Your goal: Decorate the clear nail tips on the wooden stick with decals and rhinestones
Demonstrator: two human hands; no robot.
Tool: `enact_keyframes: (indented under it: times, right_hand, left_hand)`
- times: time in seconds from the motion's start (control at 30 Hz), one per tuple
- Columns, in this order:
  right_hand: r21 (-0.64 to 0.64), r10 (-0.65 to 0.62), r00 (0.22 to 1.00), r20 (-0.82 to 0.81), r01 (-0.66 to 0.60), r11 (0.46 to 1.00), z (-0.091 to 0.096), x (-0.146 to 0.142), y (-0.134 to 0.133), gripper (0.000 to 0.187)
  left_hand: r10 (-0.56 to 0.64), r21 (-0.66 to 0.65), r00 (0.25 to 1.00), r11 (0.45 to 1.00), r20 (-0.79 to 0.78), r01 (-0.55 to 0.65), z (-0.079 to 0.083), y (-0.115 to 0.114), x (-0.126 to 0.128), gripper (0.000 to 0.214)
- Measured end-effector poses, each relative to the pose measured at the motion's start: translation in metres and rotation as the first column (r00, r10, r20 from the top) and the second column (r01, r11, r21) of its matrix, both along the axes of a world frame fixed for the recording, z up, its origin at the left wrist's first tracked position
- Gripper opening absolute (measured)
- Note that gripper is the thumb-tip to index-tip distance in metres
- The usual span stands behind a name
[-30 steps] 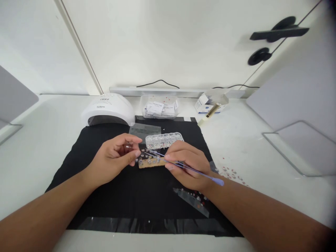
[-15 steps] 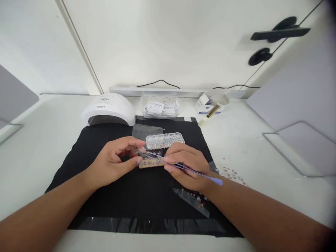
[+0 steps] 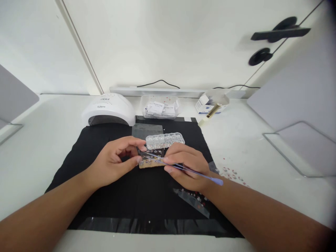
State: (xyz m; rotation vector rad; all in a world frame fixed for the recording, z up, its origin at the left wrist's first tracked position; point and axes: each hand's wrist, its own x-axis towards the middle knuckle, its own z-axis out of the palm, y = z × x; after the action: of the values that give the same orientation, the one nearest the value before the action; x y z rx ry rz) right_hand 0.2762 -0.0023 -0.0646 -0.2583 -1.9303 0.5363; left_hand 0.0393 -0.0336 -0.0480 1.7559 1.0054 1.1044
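Observation:
My left hand is curled, thumb and forefinger pinched at the left end of a tan strip that carries several small nail tips and lies on the black mat. My right hand grips thin lilac tweezers, whose tips point left over the strip beside my left fingertips. Whether the tips hold anything is too small to tell. Just behind the strip lies a clear compartment box of rhinestones.
A white nail lamp stands at the mat's back left. Behind it are a clear tub of wipe packets, a small white and blue box and a gold-capped tube. Loose gems lie right of the mat; a clear bag is near my right wrist.
My left fingers closed in toward the strip's left end and the tweezer tips. My right hand shifted slightly. The strip has stayed on the mat.

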Motion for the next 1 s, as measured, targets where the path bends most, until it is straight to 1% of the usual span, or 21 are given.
enact_keyframes:
  times: [0.13,0.37,0.57,0.77,1.0]
  right_hand:
    - [0.008,-0.008,1.000,-0.003,0.008,1.000,0.0004,0.0003,0.0003,0.020]
    - [0.012,-0.026,1.000,0.005,0.026,1.000,0.0019,0.0008,-0.0001,0.021]
    - [-0.050,-0.082,0.997,-0.001,0.082,0.995,0.0020,0.0003,-0.0018,0.018]
    - [-0.066,-0.102,0.994,-0.024,0.101,0.993,0.0015,0.0002,-0.0003,0.018]
    - [-0.059,-0.166,0.986,-0.030,0.164,0.985,0.0054,0.0010,0.0015,0.014]
  left_hand:
    - [0.008,-0.040,1.000,0.999,0.016,-0.007,0.0009,-0.0007,-0.0001,0.032]
    - [0.005,-0.052,0.998,0.999,0.059,-0.001,-0.0005,-0.0005,0.0001,0.031]
    - [0.026,-0.072,0.998,0.997,0.060,-0.021,-0.0031,-0.0005,-0.0001,0.030]
    - [0.036,-0.047,0.998,0.998,0.057,-0.033,-0.0031,-0.0008,-0.0004,0.029]
    - [0.046,-0.019,0.997,0.999,0.056,-0.045,-0.0006,-0.0008,-0.0004,0.027]
